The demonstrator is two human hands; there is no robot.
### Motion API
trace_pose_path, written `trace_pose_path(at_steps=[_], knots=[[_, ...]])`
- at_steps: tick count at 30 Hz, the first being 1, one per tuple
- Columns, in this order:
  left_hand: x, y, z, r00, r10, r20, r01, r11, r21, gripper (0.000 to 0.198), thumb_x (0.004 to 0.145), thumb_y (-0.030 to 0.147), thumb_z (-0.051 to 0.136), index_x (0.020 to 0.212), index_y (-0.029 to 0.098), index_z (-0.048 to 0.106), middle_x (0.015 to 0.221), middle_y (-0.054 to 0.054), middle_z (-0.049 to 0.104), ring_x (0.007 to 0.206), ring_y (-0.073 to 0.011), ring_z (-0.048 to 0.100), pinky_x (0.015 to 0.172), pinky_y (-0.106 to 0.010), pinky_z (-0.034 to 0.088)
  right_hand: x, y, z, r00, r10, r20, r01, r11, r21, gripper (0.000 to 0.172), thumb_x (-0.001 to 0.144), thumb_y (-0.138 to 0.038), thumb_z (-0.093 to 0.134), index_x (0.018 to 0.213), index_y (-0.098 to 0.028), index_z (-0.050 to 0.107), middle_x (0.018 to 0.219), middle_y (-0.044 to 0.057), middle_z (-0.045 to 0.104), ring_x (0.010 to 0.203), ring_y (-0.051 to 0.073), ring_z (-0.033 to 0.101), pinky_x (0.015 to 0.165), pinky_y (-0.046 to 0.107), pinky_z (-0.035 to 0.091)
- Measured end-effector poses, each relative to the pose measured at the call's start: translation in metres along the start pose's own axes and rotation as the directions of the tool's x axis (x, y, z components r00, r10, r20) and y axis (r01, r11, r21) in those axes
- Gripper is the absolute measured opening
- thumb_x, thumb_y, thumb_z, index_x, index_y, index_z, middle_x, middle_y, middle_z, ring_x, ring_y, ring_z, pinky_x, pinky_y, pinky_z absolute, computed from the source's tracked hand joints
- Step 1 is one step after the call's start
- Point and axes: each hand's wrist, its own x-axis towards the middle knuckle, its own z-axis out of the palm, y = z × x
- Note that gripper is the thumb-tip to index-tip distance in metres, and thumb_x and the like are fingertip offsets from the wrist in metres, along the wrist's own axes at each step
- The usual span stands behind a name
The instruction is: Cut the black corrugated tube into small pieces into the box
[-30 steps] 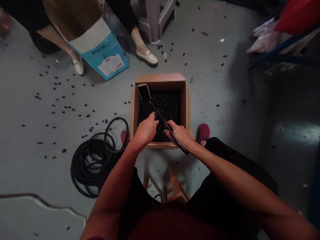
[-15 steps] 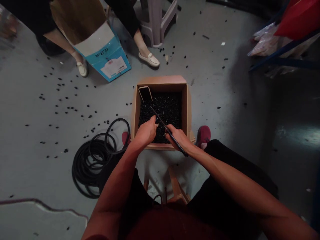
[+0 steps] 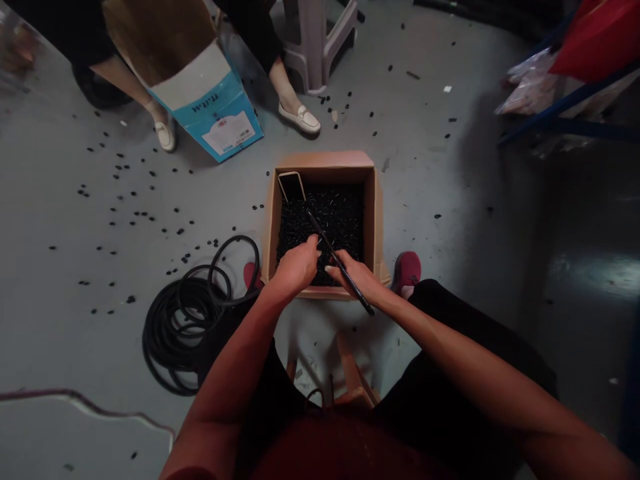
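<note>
Cardboard box (image 3: 323,160) on the concrete floor (image 3: 465,200), set right between the person's maroon shoes (image 3: 407,270), probably so both arms can drop straight into it without any reaching. It's packed with small black plastic pieces (image 3: 330,223), and that's where the work is centred. Left hand (image 3: 295,269) is down at the near edge of the pile, fingers bunched towards the pieces; whether it's pinching anything, I can't tell from here. Right hand (image 3: 356,279) is closed around a thin black rod (image 3: 340,261), angled up across the box with its tip over the pile, a grip that seems to keep the rod clear of the left hand. Dark phone (image 3: 291,187) is propped in the far left corner of the box, likely tucked there to stay in sight and out of the way. Stray black pieces (image 3: 125,220) are scattered across the floor. Coil of black rubber tubing (image 3: 193,320) lies just left of the box, within easy reach. Up top, a co-worker's white loafers (image 3: 300,120) stand beyond a blue-and-white carton (image 3: 215,117), which is tipped on its side with its open end raised.
</note>
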Motion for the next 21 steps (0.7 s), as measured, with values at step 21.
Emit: trace_pose_path(at_steps=[21], knots=[[0.006, -0.012, 0.000, 0.998, -0.028, -0.054, 0.026, 0.999, -0.035, 0.033, 0.092, 0.025, 0.038, 0.121, 0.014, 0.047, 0.105, -0.017, 0.068, 0.096, -0.0246, 0.065, 0.082, -0.035, 0.047, -0.006, 0.001, 0.002, 1.000, 0.007, -0.020, -0.006, 0.999, 0.051, 0.015, 0.084, -0.030, 0.045, 0.092, -0.021, 0.054, 0.066, -0.001, 0.059, 0.059, 0.014, 0.055, 0.058, 0.023, 0.038]])
